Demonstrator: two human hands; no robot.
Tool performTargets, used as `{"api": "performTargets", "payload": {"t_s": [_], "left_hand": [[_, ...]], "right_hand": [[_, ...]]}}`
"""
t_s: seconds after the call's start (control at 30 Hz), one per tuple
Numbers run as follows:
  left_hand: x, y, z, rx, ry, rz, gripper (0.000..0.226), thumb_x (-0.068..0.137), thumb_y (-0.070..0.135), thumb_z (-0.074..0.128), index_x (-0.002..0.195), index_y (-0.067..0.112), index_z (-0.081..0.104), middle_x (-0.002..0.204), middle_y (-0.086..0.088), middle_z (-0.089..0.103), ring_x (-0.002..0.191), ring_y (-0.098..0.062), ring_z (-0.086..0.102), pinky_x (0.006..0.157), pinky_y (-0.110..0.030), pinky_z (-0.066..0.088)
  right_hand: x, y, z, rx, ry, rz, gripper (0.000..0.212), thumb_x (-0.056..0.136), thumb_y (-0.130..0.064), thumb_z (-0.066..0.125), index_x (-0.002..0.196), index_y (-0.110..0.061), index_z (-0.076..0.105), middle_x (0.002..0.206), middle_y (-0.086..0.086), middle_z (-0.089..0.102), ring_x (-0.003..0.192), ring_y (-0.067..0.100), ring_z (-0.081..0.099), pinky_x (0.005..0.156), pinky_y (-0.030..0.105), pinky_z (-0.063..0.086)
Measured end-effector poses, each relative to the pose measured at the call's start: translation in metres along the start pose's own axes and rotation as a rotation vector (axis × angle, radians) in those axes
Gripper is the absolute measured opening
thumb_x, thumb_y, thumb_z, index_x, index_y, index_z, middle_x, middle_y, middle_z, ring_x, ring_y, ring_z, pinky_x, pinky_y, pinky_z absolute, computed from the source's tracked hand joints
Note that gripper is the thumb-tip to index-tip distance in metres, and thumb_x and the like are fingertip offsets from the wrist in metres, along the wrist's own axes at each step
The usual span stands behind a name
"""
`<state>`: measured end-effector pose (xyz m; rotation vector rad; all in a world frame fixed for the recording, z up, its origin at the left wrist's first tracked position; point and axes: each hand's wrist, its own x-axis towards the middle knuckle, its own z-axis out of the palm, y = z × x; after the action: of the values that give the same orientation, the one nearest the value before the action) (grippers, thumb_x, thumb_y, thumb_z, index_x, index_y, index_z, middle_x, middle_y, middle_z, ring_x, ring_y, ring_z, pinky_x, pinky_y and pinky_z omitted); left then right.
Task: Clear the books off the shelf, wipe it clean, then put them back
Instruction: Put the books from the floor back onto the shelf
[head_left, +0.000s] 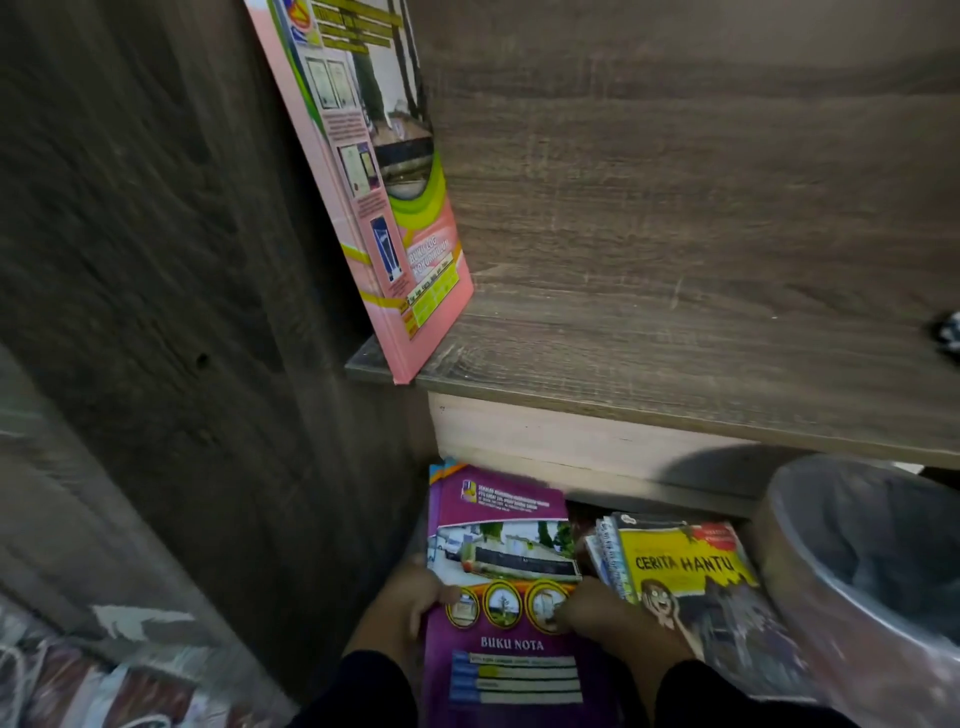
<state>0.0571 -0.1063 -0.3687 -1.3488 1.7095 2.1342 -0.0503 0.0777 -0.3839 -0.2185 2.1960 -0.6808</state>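
A purple book titled "BUKU NOTA" (506, 545) lies on a low pile beneath the shelf. My left hand (410, 603) grips its left edge and my right hand (605, 618) grips its right edge. To its right lies a yellow "CERITA HANTU" book (691, 566) on top of several thinner books. A pink hardcover book (374, 171) stands tilted against the left wall on the dark wooden shelf (675, 332), whose board is otherwise bare.
A bin lined with a clear plastic bag (872, 566) stands at the lower right, close to the yellow book. A dark wooden side panel (156, 260) fills the left. A small black-and-white object (948, 335) sits at the shelf's right edge.
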Motion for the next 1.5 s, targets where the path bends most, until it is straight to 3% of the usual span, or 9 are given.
{"api": "performTargets", "payload": {"t_s": [0.07, 0.23, 0.37, 0.47, 0.57, 0.73, 0.9, 1.27, 1.5], "left_hand": [[-0.013, 0.001, -0.004, -0.169, -0.093, 0.055, 0.05, 0.077, -0.024, 0.056, 0.123, -0.003, 0.055, 0.102, -0.027, 0.067, 0.084, -0.041, 0.067, 0.07, -0.05, 0.057], [-0.038, 0.007, -0.019, -0.253, -0.294, 0.174, 0.046, 0.077, -0.021, 0.056, 0.116, 0.004, 0.058, 0.1, -0.024, 0.071, 0.079, -0.036, 0.071, 0.065, -0.045, 0.06], [-0.056, 0.007, -0.033, -0.143, -0.2, 0.2, 0.053, 0.075, -0.021, 0.06, 0.12, 0.008, 0.058, 0.108, -0.022, 0.07, 0.092, -0.038, 0.068, 0.08, -0.05, 0.056], [-0.07, 0.008, -0.031, -0.148, -0.109, 0.264, 0.054, 0.076, -0.024, 0.055, 0.12, 0.008, 0.057, 0.097, -0.016, 0.071, 0.08, -0.031, 0.068, 0.061, -0.035, 0.06], [-0.079, 0.016, -0.025, -0.169, -0.068, 0.347, 0.054, 0.076, -0.026, 0.053, 0.123, 0.001, 0.055, 0.106, -0.021, 0.068, 0.089, -0.033, 0.066, 0.069, -0.037, 0.06], [-0.094, 0.026, -0.004, -0.071, -0.043, 0.451, 0.042, 0.077, -0.025, 0.057, 0.108, 0.003, 0.059, 0.099, -0.017, 0.067, 0.079, -0.022, 0.064, 0.06, -0.023, 0.058], [-0.086, 0.022, 0.008, 0.131, 0.0, 0.482, 0.034, 0.075, -0.023, 0.06, 0.076, 0.011, 0.06, 0.055, 0.005, 0.064, 0.074, -0.021, 0.06, 0.054, -0.02, 0.049], [-0.166, 0.111, -0.008, 0.431, -0.117, 0.607, 0.028, 0.084, -0.008, 0.063, 0.097, 0.016, 0.059, 0.085, -0.008, 0.067, 0.071, -0.023, 0.066, 0.054, -0.03, 0.054], [-0.242, 0.208, -0.02, 0.376, 0.019, 0.767, 0.016, 0.086, 0.001, 0.065, 0.089, 0.016, 0.059, 0.077, -0.013, 0.066, 0.062, -0.027, 0.063, 0.044, -0.035, 0.056]], "right_hand": [[-0.006, -0.003, -0.003, 0.088, 0.016, 0.002, 0.017, 0.079, -0.009, 0.066, 0.091, -0.006, 0.055, 0.09, 0.009, 0.057, 0.065, 0.014, 0.05, 0.06, 0.024, 0.041], [-0.028, -0.008, -0.01, 0.552, 0.139, -0.025, 0.099, 0.058, 0.016, 0.07, 0.143, -0.008, 0.025, 0.126, 0.023, 0.055, 0.1, 0.037, 0.059, 0.066, 0.039, 0.056], [-0.051, -0.003, -0.02, 0.61, 0.244, -0.133, 0.062, 0.062, 0.024, 0.069, 0.112, -0.009, 0.051, 0.095, 0.017, 0.065, 0.082, 0.033, 0.062, 0.059, 0.033, 0.052], [-0.064, -0.007, -0.02, 0.567, 0.287, -0.29, 0.059, 0.061, 0.021, 0.073, 0.103, -0.016, 0.055, 0.099, 0.013, 0.068, 0.09, 0.029, 0.062, 0.076, 0.041, 0.054], [-0.072, -0.011, -0.026, 0.558, 0.382, -0.391, 0.051, 0.061, 0.02, 0.07, 0.089, -0.021, 0.058, 0.104, 0.012, 0.07, 0.093, 0.026, 0.064, 0.083, 0.04, 0.054], [-0.08, -0.013, -0.041, 0.501, 0.369, -0.433, 0.058, 0.067, 0.013, 0.075, 0.115, -0.007, 0.048, 0.105, 0.009, 0.064, 0.097, 0.023, 0.061, 0.073, 0.027, 0.052], [-0.076, 0.002, -0.042, 0.259, 0.483, -0.339, 0.038, 0.081, -0.001, 0.06, 0.118, -0.008, 0.054, 0.119, 0.014, 0.064, 0.112, 0.03, 0.059, 0.092, 0.033, 0.045], [-0.18, -0.025, -0.111, -0.02, 0.691, -0.475, 0.029, 0.087, -0.027, 0.053, 0.116, -0.026, 0.056, 0.107, 0.007, 0.069, 0.101, 0.03, 0.063, 0.076, 0.031, 0.047], [-0.214, -0.071, -0.173, 0.09, 0.848, -0.59, 0.027, 0.085, -0.011, 0.047, 0.102, -0.025, 0.062, 0.108, 0.006, 0.068, 0.098, 0.029, 0.062, 0.082, 0.034, 0.049]]}}
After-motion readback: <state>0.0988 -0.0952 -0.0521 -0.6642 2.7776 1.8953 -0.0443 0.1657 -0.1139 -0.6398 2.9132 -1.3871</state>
